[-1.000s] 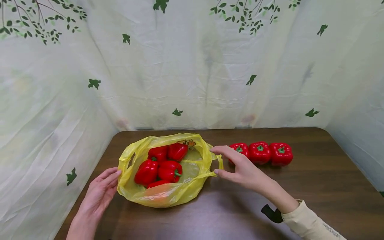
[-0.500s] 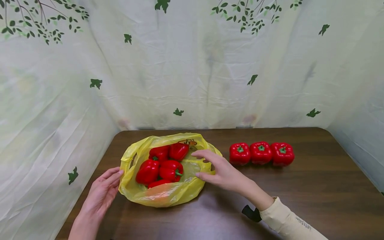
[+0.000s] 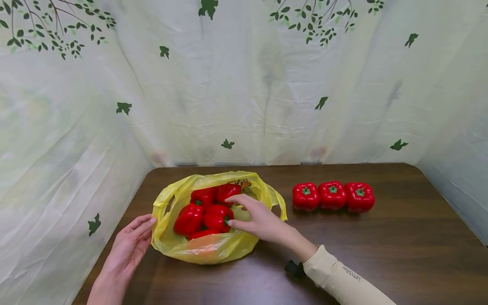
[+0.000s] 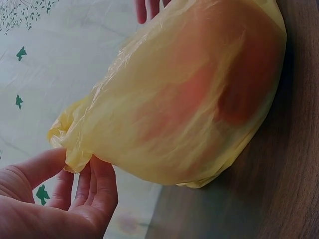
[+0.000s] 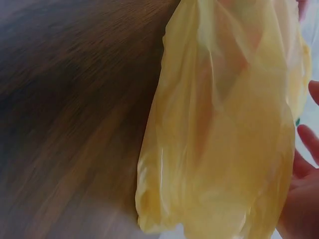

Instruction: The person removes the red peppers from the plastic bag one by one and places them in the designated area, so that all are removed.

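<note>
A yellow plastic bag stands with its mouth open on the table, several red bell peppers inside. At its left rim my left hand pinches the plastic; the left wrist view shows thumb and fingers on the bag's gathered edge. My right hand is over the right part of the bag's mouth, thumb and fingers spread apart, holding nothing. Its thumb tip overlaps the green stem of the nearest bell pepper. In the right wrist view the bag's side hides part of this hand.
Right of the bag, three red bell peppers stand in a row, stems up, on the dark wooden table. A pale curtain with leaf prints hangs behind the table and along both sides.
My right hand has let go of the bag's right handle and moved left over the bag's mouth to the peppers. The left hand has kept its grip on the rim.
</note>
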A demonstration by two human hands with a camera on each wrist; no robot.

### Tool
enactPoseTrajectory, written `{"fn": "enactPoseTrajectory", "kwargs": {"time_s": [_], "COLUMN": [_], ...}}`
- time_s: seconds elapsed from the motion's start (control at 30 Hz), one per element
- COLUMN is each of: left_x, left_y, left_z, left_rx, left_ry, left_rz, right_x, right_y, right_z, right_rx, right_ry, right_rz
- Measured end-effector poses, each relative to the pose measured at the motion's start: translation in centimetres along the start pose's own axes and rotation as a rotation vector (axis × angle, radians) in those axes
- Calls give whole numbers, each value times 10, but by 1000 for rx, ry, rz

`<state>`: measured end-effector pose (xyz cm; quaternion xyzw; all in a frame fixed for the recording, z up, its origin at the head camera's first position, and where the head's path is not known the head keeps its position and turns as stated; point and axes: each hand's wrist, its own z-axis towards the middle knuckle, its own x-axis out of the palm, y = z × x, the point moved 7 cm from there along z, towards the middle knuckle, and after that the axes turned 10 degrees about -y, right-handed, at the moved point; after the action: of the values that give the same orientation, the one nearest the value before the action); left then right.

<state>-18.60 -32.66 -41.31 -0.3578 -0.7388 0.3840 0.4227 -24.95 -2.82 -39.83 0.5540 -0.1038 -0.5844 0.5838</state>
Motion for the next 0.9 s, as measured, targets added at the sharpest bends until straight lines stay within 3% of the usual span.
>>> {"fn": "enactPoseTrajectory", "kwargs": {"time_s": [0.17,0.47,0.7,0.9], "left_x": [-1,-3,-4,-5], "left_y": [2,1,3,3], "left_z": [1,1,2,3], "left_rx": [8,7,-4,14], "left_ry": [14,9,-4,3], "left_rz": [-5,-9,-15,-32], "right_x": [15,40,46,48], "right_y": [-8,-20,-29,-33], "right_z": [5,18,20,21], "right_rx": [57,50,175,179], "right_ry": [37,32,59,86], "right_rz": [-56,-125,-116,-128]}}
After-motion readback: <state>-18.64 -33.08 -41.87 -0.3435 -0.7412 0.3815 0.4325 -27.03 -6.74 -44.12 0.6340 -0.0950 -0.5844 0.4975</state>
